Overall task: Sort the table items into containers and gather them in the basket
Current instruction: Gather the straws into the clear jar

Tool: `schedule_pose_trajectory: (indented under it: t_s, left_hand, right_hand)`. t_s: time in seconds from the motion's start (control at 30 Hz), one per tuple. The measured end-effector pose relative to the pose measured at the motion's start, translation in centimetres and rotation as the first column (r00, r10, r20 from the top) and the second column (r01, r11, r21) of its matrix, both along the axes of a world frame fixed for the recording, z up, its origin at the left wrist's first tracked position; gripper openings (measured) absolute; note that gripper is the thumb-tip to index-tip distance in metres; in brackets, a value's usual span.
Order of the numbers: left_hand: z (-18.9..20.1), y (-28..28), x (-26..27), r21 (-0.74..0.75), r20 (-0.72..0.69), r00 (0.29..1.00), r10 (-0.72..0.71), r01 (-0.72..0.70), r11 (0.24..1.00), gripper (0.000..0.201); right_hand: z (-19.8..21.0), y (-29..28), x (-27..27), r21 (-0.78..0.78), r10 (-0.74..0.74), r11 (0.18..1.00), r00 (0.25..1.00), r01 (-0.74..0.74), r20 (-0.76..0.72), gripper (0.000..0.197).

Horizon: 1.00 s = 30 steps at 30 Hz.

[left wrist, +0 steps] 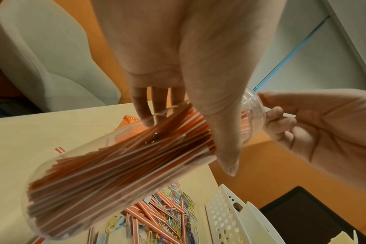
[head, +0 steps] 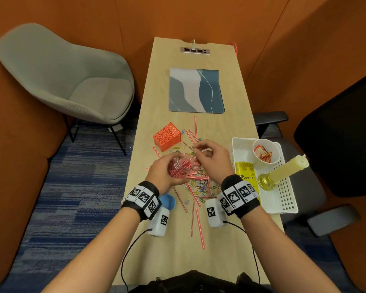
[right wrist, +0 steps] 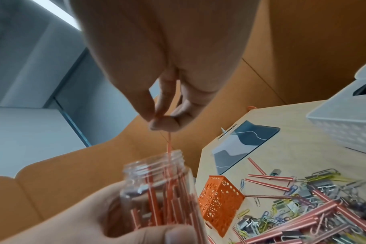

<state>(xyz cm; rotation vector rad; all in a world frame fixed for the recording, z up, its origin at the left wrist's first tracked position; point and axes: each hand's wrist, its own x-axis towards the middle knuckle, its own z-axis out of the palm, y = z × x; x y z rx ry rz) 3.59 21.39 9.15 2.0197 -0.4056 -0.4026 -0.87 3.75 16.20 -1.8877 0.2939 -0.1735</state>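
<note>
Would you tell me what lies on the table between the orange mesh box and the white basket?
In the head view, loose red-striped straws and coloured paper clips lie between the orange mesh box and the white basket.

Orange padded walls (head: 51, 15) enclose the booth on three sides, with seams running through the panels. A long pale wood table (head: 171, 240) runs down the middle toward the far wall; a metal socket strip (head: 195, 50) is set into its far end with a white plug in it, and an orange cable (head: 234, 46) hangs off the far right corner. A grey shell chair (head: 68, 77) on thin black legs stands to the left. A black office chair (head: 336, 134) with armrests stands to the right. Blue streaked carpet (head: 72, 197) covers the floor. The light is even and soft.
</note>
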Motion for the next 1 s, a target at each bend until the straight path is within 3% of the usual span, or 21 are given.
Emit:
schedule_pose_trajectory:
  t_s: [0.07, 0.2, 0.3, 0.37, 0.47, 0.57, 0.67, 0.77, 0.87, 1.0]
  left_hand:
    - [0.1, 0.2, 0.3, -0.01, -0.006, 1.0, 0.012, -0.012, 1.0, 0.088]
    - [0.0, 0.1, 1.0, -0.012, 0.015, 1.0, 0.01, -0.01, 1.0, 0.084]
    - [0.1, 0.4, 1.5, 0.008, 0.043, 0.999, -0.015, 0.014, 1.0, 0.082]
    - [0.0, 0.8, 1.9, 0.01, 0.042, 0.999, -0.018, 0.018, 1.0, 0.083]
    - [-0.6, 1.7, 3.0, -0.003, 0.031, 0.999, 0.013, -0.013, 1.0, 0.087]
    - [-1.4, 2.9, 4.2, -0.021, 0.011, 0.998, 0.054, -0.054, 0.998, 0.084]
    - [-1.8, 4.0, 5.4, -0.032, 0.011, 0.993, 0.118, -0.117, 0.993, 0.085]
    - [-2.4, 4.4, 6.3, -0.065, -0.006, 0.984, 0.178, -0.178, 0.982, 0.079]
    - [-3.0, 4.5, 7.1, -0.084, -0.026, 0.975, 0.221, -0.223, 0.971, 0.075]
    - [-3.9, 4.7, 7.7, -0.088, -0.048, 0.969, 0.244, -0.247, 0.965, 0.074]
  right_hand:
    - [-0.1, 0.4, 0.3, 0.021, 0.02, 1.0, 1.0, -0.019, -0.01, 0.011]
    - [-0.5, 1.7, 1.0, -0.144, 0.157, 0.977, 0.988, -0.156, -0.001, 0.013]
    - [-0.9, 2.0, 2.2, -0.399, 0.252, 0.882, 0.967, -0.25, -0.049, 0.014]
    - [-0.9, 1.8, 3.1, -0.476, 0.312, 0.823, 0.947, -0.31, -0.078, 0.013]
    - [-0.7, 1.0, 4.1, -0.378, 0.297, 0.883, 0.955, -0.278, -0.007, 0.011]
    - [-1.6, -0.1, 5.2, -0.222, 0.142, 0.967, 0.989, -0.129, 0.045, 0.013]
    - [-5.3, -1.2, 6.5, -0.245, 0.037, 0.967, 0.988, -0.074, -0.151, 0.018]
    - [-9.7, -0.9, 7.0, -0.422, 0.121, 0.855, 0.907, -0.301, -0.403, 0.024]
    - [-12.5, 0.6, 7.3, -0.48, 0.186, 0.719, 0.805, -0.502, -0.564, 0.036]
    - [-14.6, 1.8, 7.8, -0.592, 0.11, 0.587, 0.779, -0.552, -0.617, 0.05]
